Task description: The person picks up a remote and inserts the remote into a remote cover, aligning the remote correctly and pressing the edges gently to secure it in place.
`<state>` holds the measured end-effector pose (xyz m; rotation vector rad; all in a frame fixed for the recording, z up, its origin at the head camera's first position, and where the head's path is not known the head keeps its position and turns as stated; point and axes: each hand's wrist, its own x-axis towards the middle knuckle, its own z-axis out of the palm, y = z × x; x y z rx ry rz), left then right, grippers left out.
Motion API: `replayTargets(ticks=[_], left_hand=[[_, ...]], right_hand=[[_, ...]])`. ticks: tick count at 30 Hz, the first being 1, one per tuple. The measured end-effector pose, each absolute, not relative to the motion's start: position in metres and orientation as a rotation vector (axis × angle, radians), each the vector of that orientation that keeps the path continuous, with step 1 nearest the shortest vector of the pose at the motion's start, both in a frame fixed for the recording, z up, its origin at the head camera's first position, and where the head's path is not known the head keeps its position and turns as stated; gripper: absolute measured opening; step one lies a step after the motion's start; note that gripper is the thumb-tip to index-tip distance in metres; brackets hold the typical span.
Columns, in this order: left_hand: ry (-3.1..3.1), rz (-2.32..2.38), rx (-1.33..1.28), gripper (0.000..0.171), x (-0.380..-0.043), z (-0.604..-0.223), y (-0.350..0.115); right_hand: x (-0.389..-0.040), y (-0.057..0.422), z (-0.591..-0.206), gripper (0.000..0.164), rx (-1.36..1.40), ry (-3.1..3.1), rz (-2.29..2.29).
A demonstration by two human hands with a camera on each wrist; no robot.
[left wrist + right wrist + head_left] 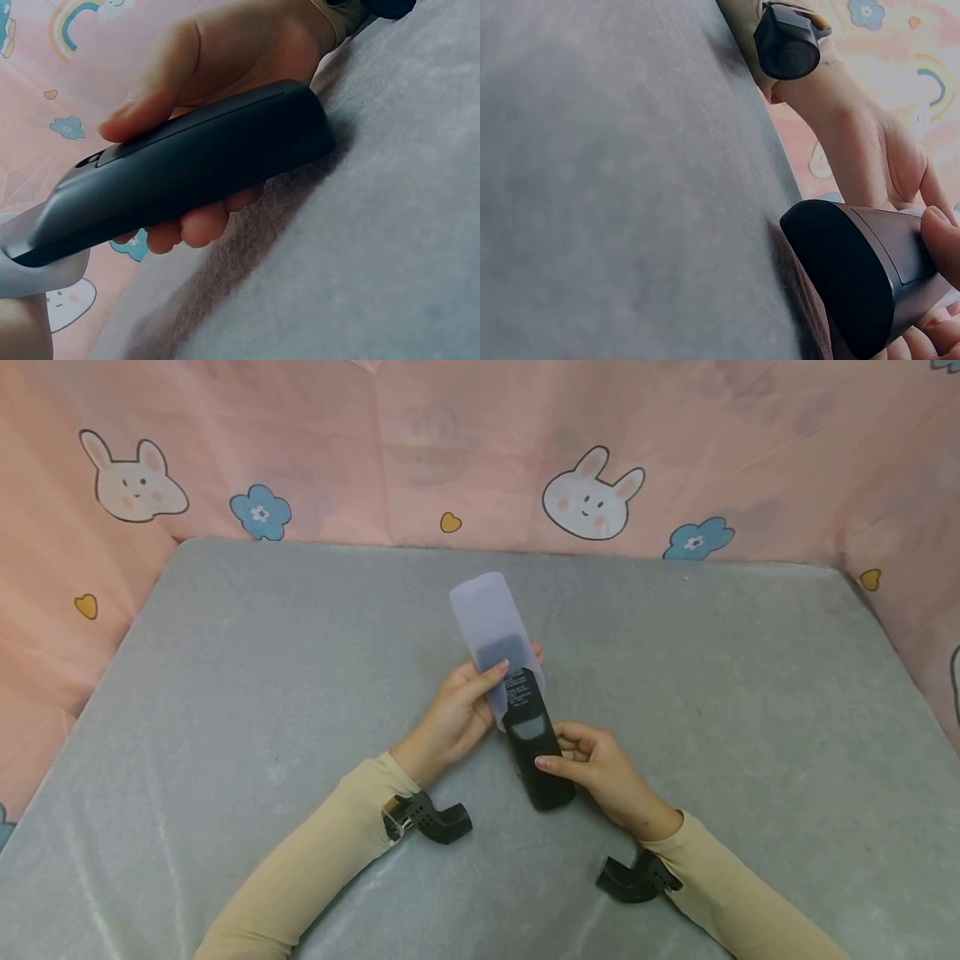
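Note:
A black remote control (531,739) lies back side up, slanted between my hands, with small printed text near its far end. That end sits inside a translucent, pale sleeve (480,602), whose far part is hollow and flat-looking. My left hand (453,718) grips the sleeve around the remote's end, thumb on top and fingers beneath. With the thumb over its back and fingers underneath, my right hand (603,768) holds the near end of the remote. The left wrist view shows the remote's side (187,172) and the sleeve's mouth (56,274) around its tip.
A grey cloth-covered table (262,693) spreads under both hands. Behind it hangs a pink curtain (337,452) printed with rabbits, flowers and hearts. Black camera mounts (442,822) are strapped at both wrists, over beige sleeves.

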<state>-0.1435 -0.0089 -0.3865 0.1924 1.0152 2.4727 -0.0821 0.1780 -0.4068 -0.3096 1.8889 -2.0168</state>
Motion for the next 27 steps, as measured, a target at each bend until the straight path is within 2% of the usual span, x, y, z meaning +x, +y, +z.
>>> replayTargets(ticks=[11,27], left_hand=[[0.996,2.489,0.187,0.043,-0.1449,-0.3855,-0.0094],[0.973,2.529,0.179,0.044,-0.1460,-0.3840,-0.0117]], right_hand=[[-0.0825,0.1775,-0.4045,0.039,-0.270,1.898,-1.982],[-0.0832,0.1767,-0.4055,0.032,-0.224,1.927,-1.982]])
